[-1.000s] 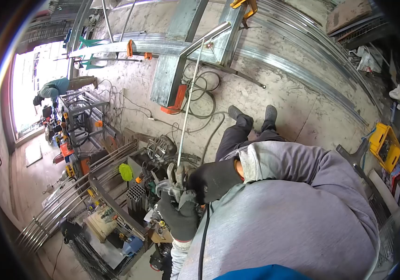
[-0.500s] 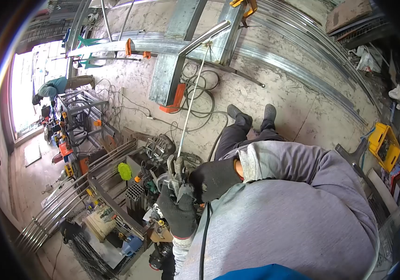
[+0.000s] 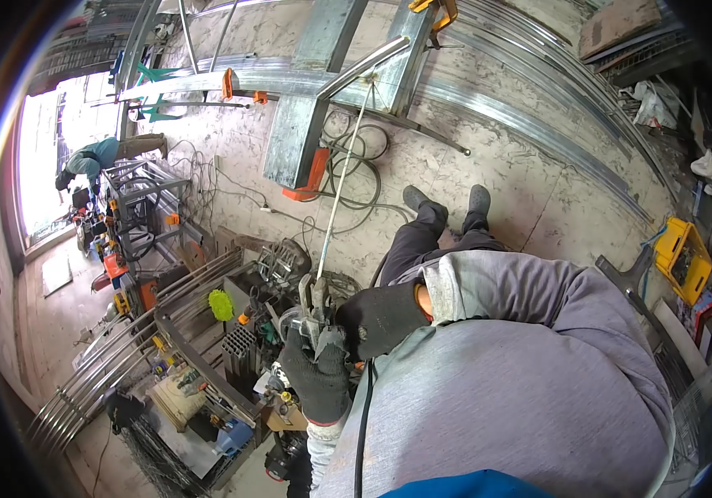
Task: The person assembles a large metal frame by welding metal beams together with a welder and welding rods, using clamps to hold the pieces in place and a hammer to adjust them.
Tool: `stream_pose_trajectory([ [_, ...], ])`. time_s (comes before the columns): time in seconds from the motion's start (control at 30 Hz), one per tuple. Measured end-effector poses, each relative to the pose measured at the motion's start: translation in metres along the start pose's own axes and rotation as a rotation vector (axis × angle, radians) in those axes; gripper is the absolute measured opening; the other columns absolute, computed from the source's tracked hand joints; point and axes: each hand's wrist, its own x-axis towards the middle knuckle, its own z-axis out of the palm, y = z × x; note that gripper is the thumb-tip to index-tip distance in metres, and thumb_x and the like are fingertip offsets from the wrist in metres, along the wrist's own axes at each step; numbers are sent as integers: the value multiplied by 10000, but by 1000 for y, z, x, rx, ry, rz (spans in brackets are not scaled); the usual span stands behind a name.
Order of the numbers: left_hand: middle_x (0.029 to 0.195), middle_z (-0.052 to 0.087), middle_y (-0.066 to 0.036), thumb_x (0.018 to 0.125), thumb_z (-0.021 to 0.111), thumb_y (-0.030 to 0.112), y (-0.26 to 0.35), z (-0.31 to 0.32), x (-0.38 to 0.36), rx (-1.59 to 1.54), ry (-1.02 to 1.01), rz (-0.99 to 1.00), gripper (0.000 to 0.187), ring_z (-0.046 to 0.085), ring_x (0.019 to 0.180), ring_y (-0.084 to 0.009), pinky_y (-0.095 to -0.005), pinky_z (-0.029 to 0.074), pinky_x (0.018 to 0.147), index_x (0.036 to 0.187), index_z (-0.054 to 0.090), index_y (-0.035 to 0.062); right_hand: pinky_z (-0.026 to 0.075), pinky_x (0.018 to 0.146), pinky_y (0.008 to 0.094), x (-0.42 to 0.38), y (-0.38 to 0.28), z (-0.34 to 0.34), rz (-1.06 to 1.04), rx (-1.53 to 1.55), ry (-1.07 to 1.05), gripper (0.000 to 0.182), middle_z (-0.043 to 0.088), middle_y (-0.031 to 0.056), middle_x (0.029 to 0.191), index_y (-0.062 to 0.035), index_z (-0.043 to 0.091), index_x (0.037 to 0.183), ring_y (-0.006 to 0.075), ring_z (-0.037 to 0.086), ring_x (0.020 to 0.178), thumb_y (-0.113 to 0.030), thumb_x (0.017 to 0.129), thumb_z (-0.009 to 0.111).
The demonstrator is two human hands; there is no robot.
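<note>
My left hand [image 3: 316,378], in a dark knit glove, is closed around the lower part of a grey metal welding electrode holder [image 3: 314,303]. Right beside it, my right hand [image 3: 381,319], gloved the same way, is curled with its back to the camera; its fingers are hidden, and it appears to grip the holder's handle. A long pale welding rod [image 3: 341,178] runs from the jaws toward a joint of galvanized steel tubes [image 3: 364,66], its far tip overlapping that joint in this view. A black cable [image 3: 364,423] hangs below my hands over the grey sleeve.
A crowded metal rack [image 3: 206,361] with tools and tubes stands left of my hands. Cables [image 3: 360,174] coil on the floor by an orange block [image 3: 314,173]. Another person [image 3: 98,158] bends near the bright doorway. A yellow crate [image 3: 684,261] sits at right.
The black cable on the floor has shifted beside my leg. The person by the doorway has moved slightly. My hands and the rod stay nearly still.
</note>
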Motion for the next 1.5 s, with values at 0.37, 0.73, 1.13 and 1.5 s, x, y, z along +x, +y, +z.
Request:
stream_pose_trajectory([
  [0.37,865,670,-132,944,696,242,12,2,5,-65,3,44,339,618,739,-232,-367,502,695,1102,649,-54,550,798,450,-5,0,4,-15,26,107,240,699,170,963,-51,718,994,376,672,905,-255,873,683],
  [0.73,893,686,-144,940,692,233,13,5,2,55,109,131,327,636,765,-229,-364,503,702,1080,653,-59,556,760,447,-2,7,7,-37,26,67,245,686,164,927,-39,706,949,368,678,879,-269,870,688],
  [1.13,855,648,-153,940,713,312,13,0,5,-24,1,-44,427,616,737,-272,-387,497,699,1104,645,-76,551,838,447,0,2,2,91,118,22,322,709,205,1025,-5,686,1041,370,687,945,-265,851,705],
  [1.5,1130,576,-232,916,730,264,-37,1,-13,382,148,222,600,588,1021,-347,-442,473,873,1338,525,-108,547,810,431,-6,-9,-7,-76,105,183,206,695,149,928,-35,727,909,344,679,863,-233,851,713],
])
